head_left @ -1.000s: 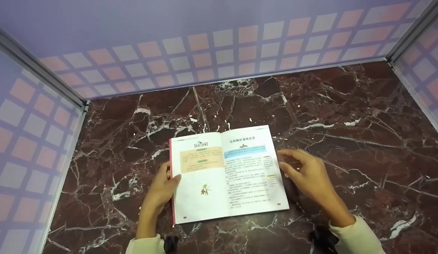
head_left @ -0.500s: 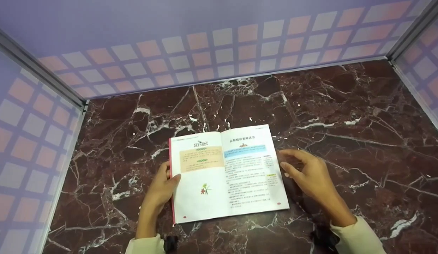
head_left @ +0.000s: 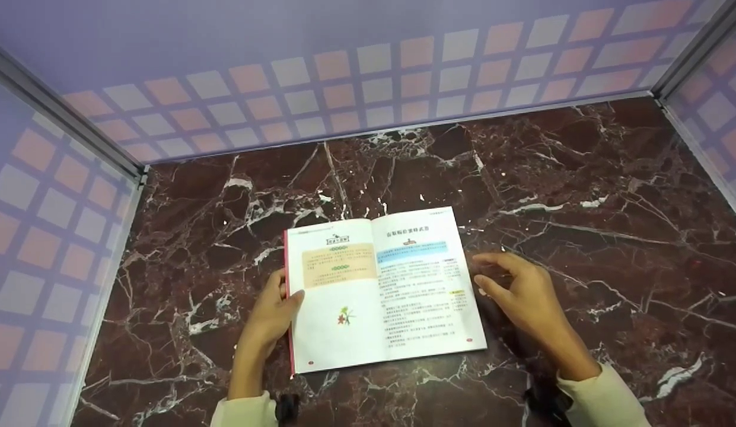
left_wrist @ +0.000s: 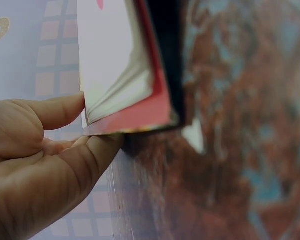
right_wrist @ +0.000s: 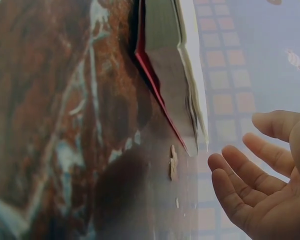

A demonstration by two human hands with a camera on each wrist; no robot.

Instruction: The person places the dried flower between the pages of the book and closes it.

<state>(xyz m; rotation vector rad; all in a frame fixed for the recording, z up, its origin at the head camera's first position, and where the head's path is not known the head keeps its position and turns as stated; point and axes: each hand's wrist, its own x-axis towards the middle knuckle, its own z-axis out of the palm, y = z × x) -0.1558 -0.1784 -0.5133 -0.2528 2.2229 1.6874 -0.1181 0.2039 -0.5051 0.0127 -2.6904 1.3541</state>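
Note:
An open book (head_left: 338, 341) with a red cover edge lies on the marble-patterned table, its printed pages facing up. The left page carries an orange text box and a small flower picture; a blue box tops the text on the right page. My left hand (head_left: 267, 314) grips the book's left edge, thumb on the page side and fingers beneath the cover, as the left wrist view shows at the corner of the red cover (left_wrist: 140, 112). Just off the right edge is my right hand (head_left: 525, 296), fingers loosely bent and holding nothing. Between it and the pages (right_wrist: 170, 75) a gap shows in the right wrist view.
The dark red table (head_left: 196, 255) has white veins. A purple back wall (head_left: 356, 35) with pink and white squares stands behind it, and side panels (head_left: 41, 237) close in left and right. A small pale flake (right_wrist: 173, 162) shows near the book in the right wrist view.
My right hand has drifted slightly right, away from the page edge. The left hand keeps its grip, and the book stays open at the same pages.

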